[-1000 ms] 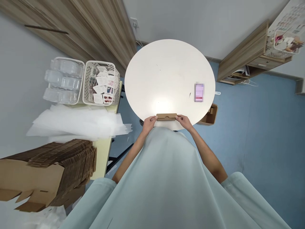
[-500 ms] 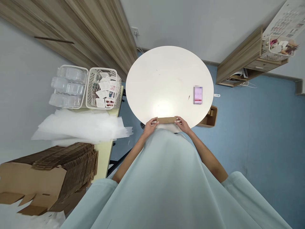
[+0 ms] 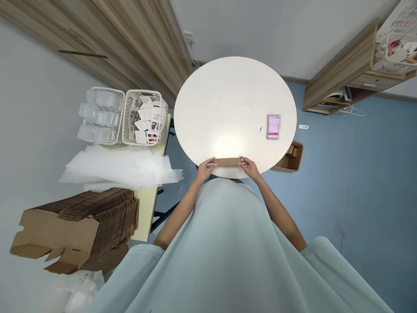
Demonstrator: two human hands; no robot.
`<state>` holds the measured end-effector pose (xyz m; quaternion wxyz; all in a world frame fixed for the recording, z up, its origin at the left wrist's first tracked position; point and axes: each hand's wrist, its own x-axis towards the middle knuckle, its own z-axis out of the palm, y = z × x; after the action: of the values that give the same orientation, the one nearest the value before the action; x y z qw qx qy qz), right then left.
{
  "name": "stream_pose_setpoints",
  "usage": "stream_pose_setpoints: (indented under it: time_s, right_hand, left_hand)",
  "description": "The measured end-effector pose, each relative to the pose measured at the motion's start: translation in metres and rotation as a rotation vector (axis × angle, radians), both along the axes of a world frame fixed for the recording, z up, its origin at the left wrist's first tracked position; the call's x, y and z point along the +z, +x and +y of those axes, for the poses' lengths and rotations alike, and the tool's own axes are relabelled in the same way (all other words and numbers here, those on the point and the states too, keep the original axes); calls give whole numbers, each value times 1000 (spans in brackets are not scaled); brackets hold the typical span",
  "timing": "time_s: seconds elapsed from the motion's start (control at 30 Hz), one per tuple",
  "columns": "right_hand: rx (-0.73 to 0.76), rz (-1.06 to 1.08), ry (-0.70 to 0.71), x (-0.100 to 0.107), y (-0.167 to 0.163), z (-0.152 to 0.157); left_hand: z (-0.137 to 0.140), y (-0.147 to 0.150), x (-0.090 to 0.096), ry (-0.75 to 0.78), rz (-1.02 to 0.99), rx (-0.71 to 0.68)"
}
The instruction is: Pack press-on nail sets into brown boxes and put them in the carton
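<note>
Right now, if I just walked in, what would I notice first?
Probably the big round white table in the middle, where the left hand and right hand hold a small brown box by its ends at the near edge. Then your eye might jump left to the thick stack of brown cardboard beside white sheets.

No text can be read. Print on the cards [image 3: 145, 114], well left of the left hand [image 3: 204, 169], is too small; the pink rectangle [image 3: 273, 126] on the bench [image 3: 234, 95], beyond the right hand [image 3: 249, 168], is pixelated; the wall sheet [image 3: 401, 19] farther right is blurred.
</note>
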<state>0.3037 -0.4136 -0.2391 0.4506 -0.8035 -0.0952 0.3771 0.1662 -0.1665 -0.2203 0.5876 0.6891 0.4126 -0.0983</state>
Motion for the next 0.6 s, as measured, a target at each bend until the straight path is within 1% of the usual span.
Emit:
stream_pose_setpoints:
  time_s: [0.07,0.17,0.23,0.3,0.37,0.5,0.53,0.6]
  right_hand:
    - [-11,-6,3,-2,-6,-4]
    - [-10,-70,22,-5,-18,-15]
    - [-16,-110,28,-8,-25,-25]
    - [-42,-100,11,-12,-30,-36]
    - [-79,-44,-11,-18,-34,-44]
    - [-176,64,-14,-27,-44,-54]
    - [-204,78,-4,-28,-47,-54]
    - [-269,106,39,-27,-52,-55]
  left_hand:
    - [-6,-4,1,22,15,19]
    - [-18,-12,2,38,25,23]
    - [-27,-17,2,27,19,13]
    - [-37,-20,0,2,27,0]
    - [-46,-21,-5,-54,71,3]
    - [-58,-22,-14,-274,150,101]
    - [-60,-22,-16,-309,157,121]
    - [-64,-24,-18,-320,160,136]
